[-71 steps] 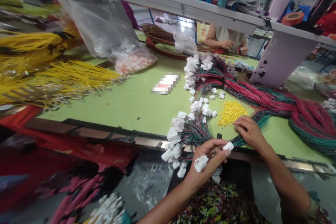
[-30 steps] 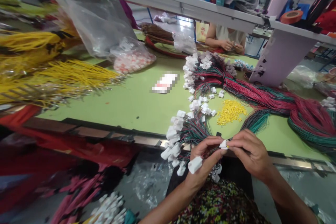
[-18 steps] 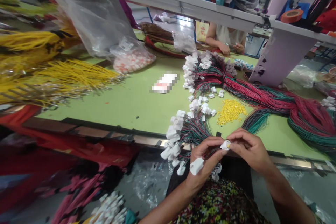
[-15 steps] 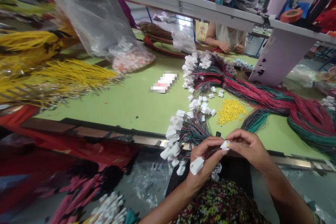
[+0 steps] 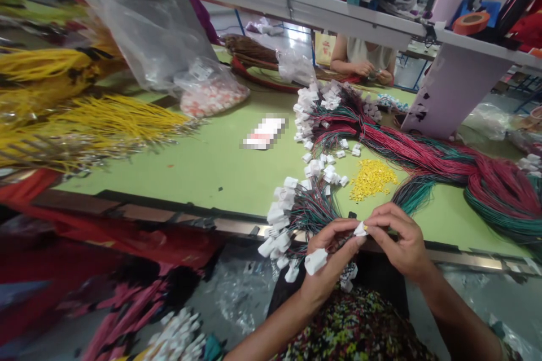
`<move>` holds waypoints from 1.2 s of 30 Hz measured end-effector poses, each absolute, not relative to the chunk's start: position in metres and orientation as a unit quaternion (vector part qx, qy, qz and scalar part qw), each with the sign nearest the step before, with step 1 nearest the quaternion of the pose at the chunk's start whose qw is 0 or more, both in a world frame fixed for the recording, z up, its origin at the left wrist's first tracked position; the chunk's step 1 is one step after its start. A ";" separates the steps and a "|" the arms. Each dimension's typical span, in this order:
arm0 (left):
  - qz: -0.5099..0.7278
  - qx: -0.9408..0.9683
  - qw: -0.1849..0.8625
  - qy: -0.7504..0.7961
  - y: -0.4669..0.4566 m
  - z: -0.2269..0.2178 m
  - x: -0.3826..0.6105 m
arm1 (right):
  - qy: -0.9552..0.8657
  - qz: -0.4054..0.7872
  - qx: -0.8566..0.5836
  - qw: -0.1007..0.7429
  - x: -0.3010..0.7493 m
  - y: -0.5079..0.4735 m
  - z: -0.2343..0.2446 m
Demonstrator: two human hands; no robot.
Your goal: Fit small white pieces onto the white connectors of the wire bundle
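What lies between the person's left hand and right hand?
A small white wire connector, pinched by the right hand beside the left hand, in the head view.

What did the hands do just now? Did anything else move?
The right hand moved left, off the wires on the table and over to the left hand. Its fingers now pinch the small white connector. The left hand still grips the wire bundle. The yellow pieces and the red and green wires stayed where they were.
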State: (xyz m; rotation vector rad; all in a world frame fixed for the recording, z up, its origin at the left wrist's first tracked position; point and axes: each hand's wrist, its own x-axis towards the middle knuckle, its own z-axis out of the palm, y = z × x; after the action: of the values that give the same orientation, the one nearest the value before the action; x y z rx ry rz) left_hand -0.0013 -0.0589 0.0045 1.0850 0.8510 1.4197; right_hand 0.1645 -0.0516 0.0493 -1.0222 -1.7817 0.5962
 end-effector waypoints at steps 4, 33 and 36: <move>0.600 0.459 0.547 0.361 -0.058 0.004 -0.001 | -0.738 0.229 -0.416 0.478 0.166 -0.052 0.051; 0.589 0.528 0.516 0.328 -0.056 0.000 -0.002 | -0.574 0.571 -0.445 0.382 0.180 -0.041 0.052; 0.572 0.488 0.566 0.340 -0.055 0.003 0.000 | -0.591 0.552 -0.425 0.408 0.177 -0.044 0.050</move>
State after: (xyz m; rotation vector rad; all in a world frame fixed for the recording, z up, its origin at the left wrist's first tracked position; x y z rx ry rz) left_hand 0.0005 -0.0552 0.0031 1.1463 0.7986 1.3443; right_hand 0.1773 -0.0440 0.0501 -1.0704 -1.4896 1.3903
